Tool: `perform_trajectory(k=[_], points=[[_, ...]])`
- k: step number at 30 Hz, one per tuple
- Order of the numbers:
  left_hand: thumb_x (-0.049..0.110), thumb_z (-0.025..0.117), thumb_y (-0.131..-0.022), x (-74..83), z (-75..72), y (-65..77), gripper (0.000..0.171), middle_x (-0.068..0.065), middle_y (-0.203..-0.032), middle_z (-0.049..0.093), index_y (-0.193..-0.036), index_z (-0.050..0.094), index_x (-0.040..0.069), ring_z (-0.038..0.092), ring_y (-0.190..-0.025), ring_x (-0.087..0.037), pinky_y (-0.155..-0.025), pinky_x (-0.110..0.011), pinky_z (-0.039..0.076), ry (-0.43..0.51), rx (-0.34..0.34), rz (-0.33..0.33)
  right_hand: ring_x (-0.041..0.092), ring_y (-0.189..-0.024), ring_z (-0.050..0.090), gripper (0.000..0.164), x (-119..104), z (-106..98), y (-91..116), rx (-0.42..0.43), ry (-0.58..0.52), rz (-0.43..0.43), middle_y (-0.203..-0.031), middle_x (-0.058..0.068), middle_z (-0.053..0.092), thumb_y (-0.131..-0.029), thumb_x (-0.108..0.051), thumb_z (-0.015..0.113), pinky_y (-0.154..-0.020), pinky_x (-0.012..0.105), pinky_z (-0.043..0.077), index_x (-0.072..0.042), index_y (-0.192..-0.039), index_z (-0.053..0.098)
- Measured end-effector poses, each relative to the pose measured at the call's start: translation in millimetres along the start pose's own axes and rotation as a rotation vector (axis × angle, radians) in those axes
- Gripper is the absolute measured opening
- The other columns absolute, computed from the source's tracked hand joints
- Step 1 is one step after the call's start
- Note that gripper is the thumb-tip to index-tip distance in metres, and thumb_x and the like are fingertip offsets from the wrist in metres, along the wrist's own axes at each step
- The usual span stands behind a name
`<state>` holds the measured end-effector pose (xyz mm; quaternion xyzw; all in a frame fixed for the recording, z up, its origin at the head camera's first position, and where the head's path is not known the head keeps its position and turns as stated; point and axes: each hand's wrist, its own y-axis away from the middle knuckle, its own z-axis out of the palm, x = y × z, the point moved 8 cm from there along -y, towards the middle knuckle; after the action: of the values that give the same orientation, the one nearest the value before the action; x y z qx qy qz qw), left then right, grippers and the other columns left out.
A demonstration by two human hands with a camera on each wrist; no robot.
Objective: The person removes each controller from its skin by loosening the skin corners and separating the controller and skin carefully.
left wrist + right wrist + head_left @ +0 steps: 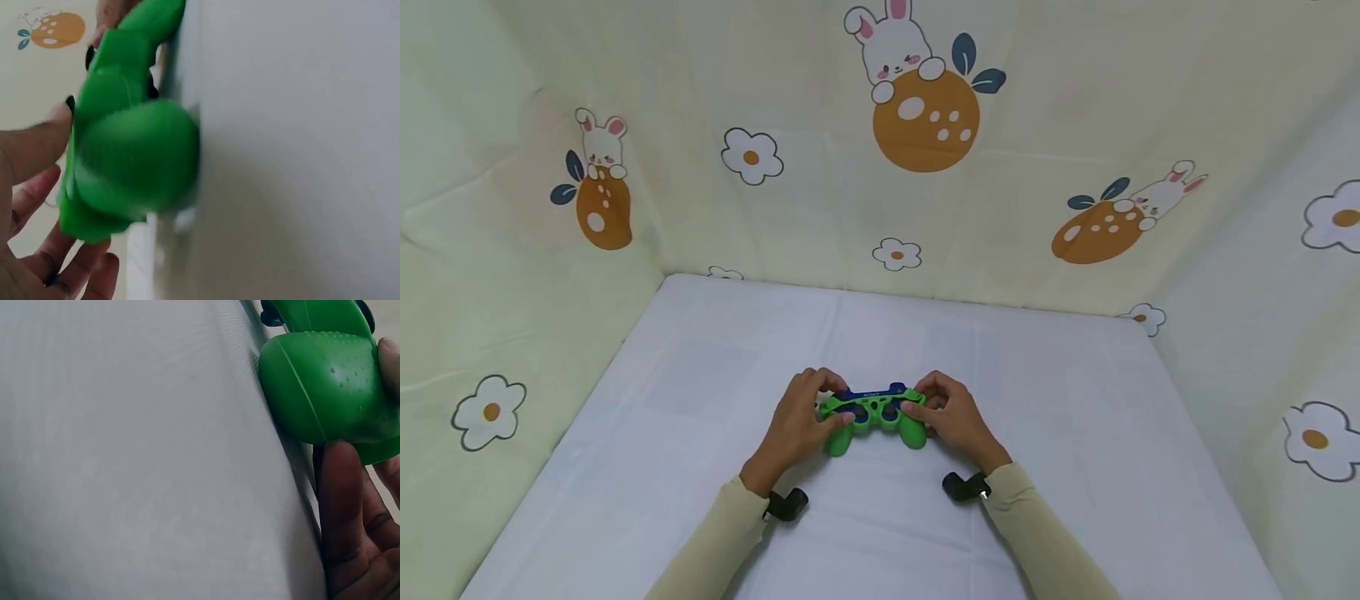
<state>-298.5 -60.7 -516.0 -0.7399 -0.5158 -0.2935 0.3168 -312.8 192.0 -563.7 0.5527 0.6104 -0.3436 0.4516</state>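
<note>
A dark blue game controller (872, 394) in a bright green rubbery cover (913, 432) lies low over the white tabletop, its two grips toward me. My left hand (796, 419) holds its left end, thumb across the stick area and fingers behind the far edge. On the right end, my right hand (955, 419) pinches the cover's corner, thumb on top. In the left wrist view the green grip (137, 156) bulges close to the cloth, fingers beside it. The right wrist view shows a dotted texture on the other grip (331, 387), with a fingertip under it.
White cloth covers the table (880, 533). Around it hang pale fabric walls (820, 208) printed with rabbits, oranges and flowers, meeting the table at its back edge. A small black device is strapped to each wrist.
</note>
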Motion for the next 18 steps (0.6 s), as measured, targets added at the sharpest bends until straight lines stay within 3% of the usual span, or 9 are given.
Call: perform_trajectory(k=[6,13,18], points=[[0.023,0.092,-0.084,9.4,8.5,-8.7,0.040,-0.002,-0.116,0.071,-0.116,0.068,0.018,0.055,-0.115,-0.023,-0.102,-0.044,0.047,0.075,-0.021,0.030,0.012,-0.071,0.059,0.035,0,2,-2,-0.004,0.006,-0.007,-0.091,0.006,0.066,-0.093,-0.030,0.084,-0.059,0.030,0.056,-0.010,-0.116,0.066],[0.024,0.089,-0.088,6.7,14.7,-12.8,0.031,0.003,-0.105,0.073,-0.110,0.069,0.020,0.055,-0.112,-0.020,-0.103,-0.044,0.046,0.107,-0.007,-0.026,0.013,-0.067,0.059,0.034,-1,5,-2,-0.019,0.006,-0.024,-0.088,0.005,0.067,-0.093,-0.030,0.084,-0.058,0.029,0.055,-0.012,-0.117,0.069],[0.025,0.088,-0.089,5.4,18.6,-15.2,0.030,0.002,-0.105,0.073,-0.111,0.069,0.019,0.054,-0.112,-0.020,-0.103,-0.044,0.045,0.123,-0.019,-0.024,0.014,-0.070,0.059,0.032,-1,3,-2,-0.012,0.020,-0.018,-0.089,0.005,0.068,-0.093,-0.032,0.084,-0.059,0.029,0.055,-0.016,-0.117,0.069]])
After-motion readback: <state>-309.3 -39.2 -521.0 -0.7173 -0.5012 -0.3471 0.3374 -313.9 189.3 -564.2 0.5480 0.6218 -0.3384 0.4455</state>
